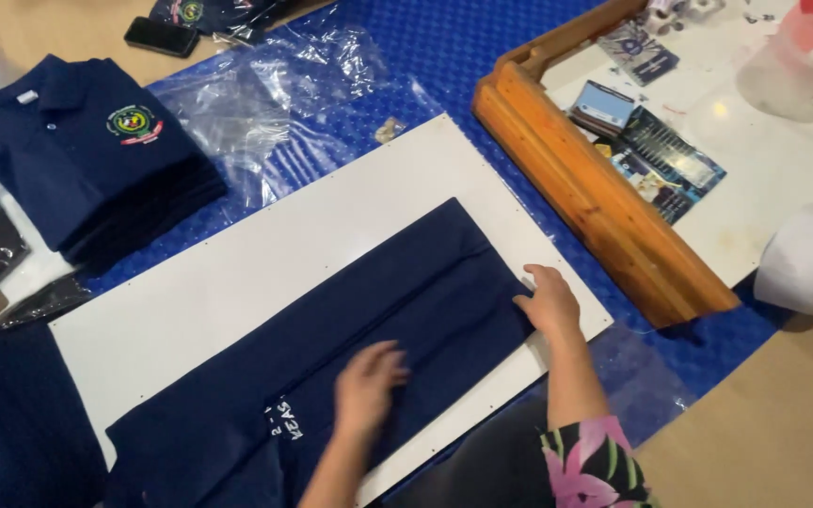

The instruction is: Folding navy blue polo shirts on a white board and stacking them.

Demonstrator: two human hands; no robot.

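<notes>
**Two hands flat on a folded navy shirt**

The right hand [549,303] lies open, palm down, fingers spread on the far end of a navy shirt [369,320] folded into a long strip — it presses the cloth and grips nothing. The left hand [367,384] is just beside it toward the person, also open and resting on the same cloth, slightly blurred. White lettering on the shirt sits just left of the left hand. Under the shirt and both hands is a white folding board [237,273], which lies on a blue dotted mat [482,47]. Just right of the right hand, beyond the board's edge, stands a wooden frame [595,207] around a white surface with cards and small items. Well apart to the left of the hands is a stack of folded navy shirts [87,150] with a crest, and clear plastic bags [275,103] lie between that stack and the board — a black phone [162,36] is farther off.
</notes>
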